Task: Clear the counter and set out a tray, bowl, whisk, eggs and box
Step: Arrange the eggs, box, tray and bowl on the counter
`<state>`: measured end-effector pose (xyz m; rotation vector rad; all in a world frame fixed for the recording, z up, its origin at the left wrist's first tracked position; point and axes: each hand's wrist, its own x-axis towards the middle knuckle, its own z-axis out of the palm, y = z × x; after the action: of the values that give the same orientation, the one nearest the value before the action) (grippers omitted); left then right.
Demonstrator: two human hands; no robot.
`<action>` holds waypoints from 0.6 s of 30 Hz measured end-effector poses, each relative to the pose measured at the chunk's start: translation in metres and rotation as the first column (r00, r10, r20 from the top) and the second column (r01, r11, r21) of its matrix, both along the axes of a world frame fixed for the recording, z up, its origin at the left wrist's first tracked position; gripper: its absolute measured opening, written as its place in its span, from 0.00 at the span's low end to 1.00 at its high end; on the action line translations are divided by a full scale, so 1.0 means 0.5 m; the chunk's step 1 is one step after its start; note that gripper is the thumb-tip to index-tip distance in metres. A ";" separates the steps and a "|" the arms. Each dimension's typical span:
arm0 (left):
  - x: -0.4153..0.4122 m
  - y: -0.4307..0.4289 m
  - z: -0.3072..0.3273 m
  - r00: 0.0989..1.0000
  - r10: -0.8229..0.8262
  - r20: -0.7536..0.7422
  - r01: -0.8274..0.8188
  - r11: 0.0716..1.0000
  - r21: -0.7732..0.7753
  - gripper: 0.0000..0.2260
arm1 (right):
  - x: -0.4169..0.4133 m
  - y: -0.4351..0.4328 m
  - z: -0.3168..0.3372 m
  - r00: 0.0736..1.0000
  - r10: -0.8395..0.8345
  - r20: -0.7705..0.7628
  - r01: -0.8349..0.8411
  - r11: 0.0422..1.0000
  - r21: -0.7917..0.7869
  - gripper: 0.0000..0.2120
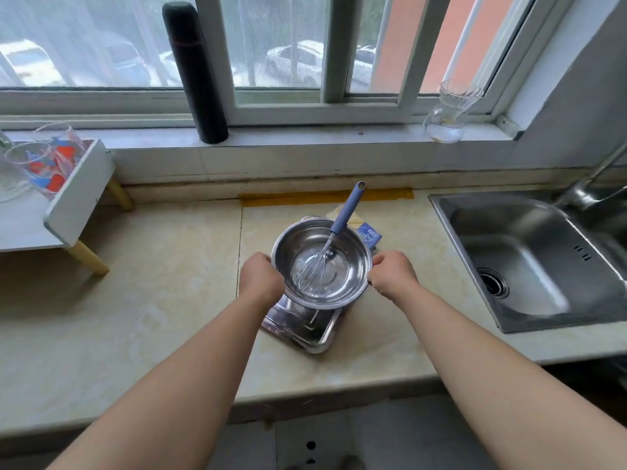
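Bowl: steel bowl (347, 266) over the far end of the tray (305, 335), middle of the bench (169, 283); resting or lifted, cannot tell.
Hands: left hand (261, 278) curled round the left rim, right hand (393, 274) pinching the right rim.
Whisk: loose whisk (342, 218) inside, handle leaning out over the far rim.
Box: blue box (370, 235) just behind the bowl, partly hidden.
Risk: probably the whisk tipping out onto the box if tilted; bowl skidding on the slick tray if set down off-centre.
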<state>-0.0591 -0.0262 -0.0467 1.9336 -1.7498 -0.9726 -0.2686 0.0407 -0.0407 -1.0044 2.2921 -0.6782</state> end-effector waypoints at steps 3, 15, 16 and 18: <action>-0.054 0.003 0.010 0.998 -0.058 -0.006 0.057 0.998 -0.013 0.06 | -0.049 0.024 0.007 0.998 -0.052 -0.021 0.051 0.999 -0.011 0.09; -0.301 0.056 -0.002 0.978 -0.206 -0.025 0.206 0.978 0.038 0.08 | -0.282 0.112 -0.021 0.991 -0.120 -0.063 0.127 0.985 0.115 0.05; -0.315 0.062 -0.003 0.978 -0.207 -0.007 0.207 0.977 0.052 0.08 | -0.298 0.117 -0.027 0.991 -0.119 -0.062 0.127 0.984 0.128 0.04; -0.351 0.072 -0.014 0.974 -0.228 -0.003 0.228 0.972 0.058 0.07 | -0.332 0.130 -0.037 0.991 -0.119 -0.060 0.127 0.980 0.152 0.03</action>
<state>-0.2345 0.0098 -0.0539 1.7961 -2.0005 -1.1085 -0.4346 0.1059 -0.0591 -0.8217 2.4255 -0.5182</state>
